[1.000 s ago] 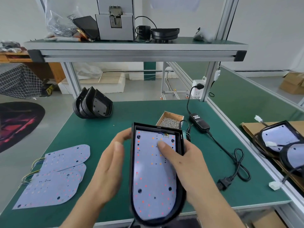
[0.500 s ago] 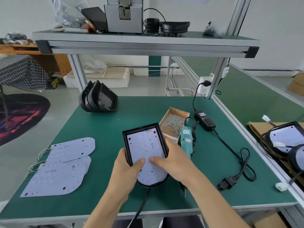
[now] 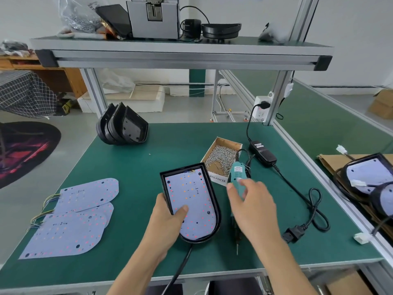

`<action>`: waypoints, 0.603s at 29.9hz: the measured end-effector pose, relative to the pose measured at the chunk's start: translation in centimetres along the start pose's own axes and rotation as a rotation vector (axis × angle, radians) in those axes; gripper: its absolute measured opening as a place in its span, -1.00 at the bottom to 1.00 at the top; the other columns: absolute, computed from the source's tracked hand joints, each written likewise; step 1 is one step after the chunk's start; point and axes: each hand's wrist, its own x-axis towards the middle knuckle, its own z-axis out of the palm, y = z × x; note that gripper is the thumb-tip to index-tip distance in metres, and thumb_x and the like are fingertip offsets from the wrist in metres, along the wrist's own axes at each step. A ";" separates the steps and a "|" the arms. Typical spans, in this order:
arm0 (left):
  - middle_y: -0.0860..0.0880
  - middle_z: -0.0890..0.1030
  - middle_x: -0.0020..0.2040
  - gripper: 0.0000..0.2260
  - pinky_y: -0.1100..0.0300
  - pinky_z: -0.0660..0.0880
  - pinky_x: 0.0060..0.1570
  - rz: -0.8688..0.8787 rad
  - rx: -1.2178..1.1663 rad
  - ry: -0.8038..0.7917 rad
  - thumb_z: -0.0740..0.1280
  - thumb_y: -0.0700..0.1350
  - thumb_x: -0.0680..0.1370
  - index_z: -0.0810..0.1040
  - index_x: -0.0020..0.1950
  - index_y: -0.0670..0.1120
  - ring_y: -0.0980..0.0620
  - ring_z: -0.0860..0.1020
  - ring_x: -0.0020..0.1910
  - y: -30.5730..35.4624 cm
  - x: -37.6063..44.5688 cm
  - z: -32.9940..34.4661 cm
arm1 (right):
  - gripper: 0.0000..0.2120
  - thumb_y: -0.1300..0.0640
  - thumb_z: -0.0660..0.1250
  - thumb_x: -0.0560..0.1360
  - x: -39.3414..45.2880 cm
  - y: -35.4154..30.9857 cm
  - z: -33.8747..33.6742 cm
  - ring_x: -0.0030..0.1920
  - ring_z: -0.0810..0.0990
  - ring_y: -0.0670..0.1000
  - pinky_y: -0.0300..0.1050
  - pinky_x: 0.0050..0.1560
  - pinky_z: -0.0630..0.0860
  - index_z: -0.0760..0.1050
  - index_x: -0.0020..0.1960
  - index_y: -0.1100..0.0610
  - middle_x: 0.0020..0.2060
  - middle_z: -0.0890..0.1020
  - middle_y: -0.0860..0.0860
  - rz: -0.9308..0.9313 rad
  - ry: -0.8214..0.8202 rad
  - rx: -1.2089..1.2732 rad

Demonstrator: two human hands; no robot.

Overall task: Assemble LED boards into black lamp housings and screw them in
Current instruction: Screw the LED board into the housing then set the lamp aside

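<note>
A black lamp housing (image 3: 213,206) lies flat on the green table (image 3: 161,150), near its front edge, with a pale LED board (image 3: 192,201) seated inside it. The left hand (image 3: 168,220) grips the housing's left side, thumb pressed down on the board. Just to the right, the right hand (image 3: 252,206) hangs over a teal electric screwdriver (image 3: 237,177) with fingers loosely curled and spread; whether they touch the tool cannot be told, as the hand is blurred. Behind the screwdriver stands a cardboard box of screws (image 3: 221,159), with a black power adapter (image 3: 262,154) and its cable further right. Spare LED boards (image 3: 70,218) lie overlapping at the table's left, and empty housings (image 3: 122,125) lean stacked at the back.
</note>
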 end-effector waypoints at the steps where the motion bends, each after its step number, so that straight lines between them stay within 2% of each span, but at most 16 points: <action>1: 0.13 0.66 0.09 -0.75 0.23 0.51 -0.11 -0.001 0.012 -0.001 0.41 -0.20 0.61 0.45 0.19 0.07 0.23 0.64 -0.04 0.2 0.1 0.4 | -0.55 -0.27 0.27 0.61 0.6 0.5 -0.3 0.01 0.58 0.12 0.01 -0.07 0.40 0.47 0.28 0.05 0.01 0.58 0.00 0.068 -0.045 -0.091; 4: 0.12 0.64 0.12 -0.76 0.17 0.54 -0.01 0.013 0.080 -0.021 0.40 -0.19 0.61 0.45 0.19 0.05 0.14 0.62 0.09 1.0 0.5 1.5 | -0.47 -0.31 0.33 0.56 2.0 1.2 0.6 0.09 0.61 0.28 0.04 -0.10 0.43 0.30 0.22 0.09 0.09 0.61 0.12 0.180 -0.230 -0.214; 7: 0.10 0.64 0.09 -0.80 0.11 0.55 0.01 0.019 0.193 -0.037 0.40 -0.16 0.59 0.45 0.14 0.03 0.10 0.62 0.07 1.8 1.1 2.2 | -0.51 -0.19 0.39 0.52 2.8 1.4 1.6 0.01 0.58 0.28 0.06 -0.10 0.48 0.25 0.15 0.11 0.06 0.60 0.15 0.202 -0.223 -0.165; 9: 0.11 0.62 0.07 -0.82 0.19 0.52 -0.09 0.018 0.269 -0.048 0.39 -0.12 0.59 0.45 0.13 0.02 0.14 0.60 0.03 2.3 1.3 2.4 | -0.57 -0.11 0.39 0.49 3.2 1.9 1.5 -0.06 0.55 0.24 0.04 -0.14 0.45 0.27 0.13 0.10 -0.01 0.59 0.10 0.226 -0.200 -0.115; 11: 0.11 0.60 0.05 -0.83 0.27 0.49 -0.17 0.010 0.335 -0.058 0.38 -0.07 0.59 0.46 0.13 0.00 0.17 0.58 -0.02 2.7 1.4 2.4 | -0.63 -0.09 0.41 0.45 3.5 3.0 0.7 -0.10 0.58 0.16 0.03 -0.16 0.48 0.39 0.10 0.09 -0.10 0.60 0.02 0.288 -0.181 0.006; 13: 0.05 0.59 0.01 -0.82 0.26 0.49 -0.20 0.003 0.389 -0.066 0.36 -0.05 0.60 0.45 0.13 -0.06 0.11 0.58 -0.08 3.0 1.4 2.5 | -0.72 -0.04 0.46 0.45 3.6 4.2 -0.5 -0.25 0.64 0.06 -0.02 -0.24 0.58 0.57 0.05 0.11 -0.21 0.65 0.02 0.391 -0.142 0.323; 15: -0.02 0.59 -0.03 -0.80 0.19 0.47 -0.24 -0.007 0.442 -0.074 0.35 -0.05 0.62 0.41 0.12 -0.12 0.01 0.58 -0.15 3.5 1.2 2.8 | -0.71 0.07 0.52 0.47 3.3 5.6 -1.4 -0.43 0.56 -0.01 -0.11 -0.43 0.53 0.62 0.08 0.22 -0.33 0.62 0.05 0.485 -0.112 0.831; 18: -0.06 0.57 -0.11 -0.80 0.17 0.41 -0.32 -0.021 0.465 -0.038 0.33 -0.07 0.63 0.38 0.08 -0.16 -0.02 0.54 -0.25 3.7 0.6 3.0 | -0.54 0.04 0.48 0.45 2.1 6.7 -2.3 -0.40 0.48 -0.03 -0.23 -0.40 0.51 0.57 0.28 0.22 -0.31 0.54 0.07 0.415 -0.097 1.501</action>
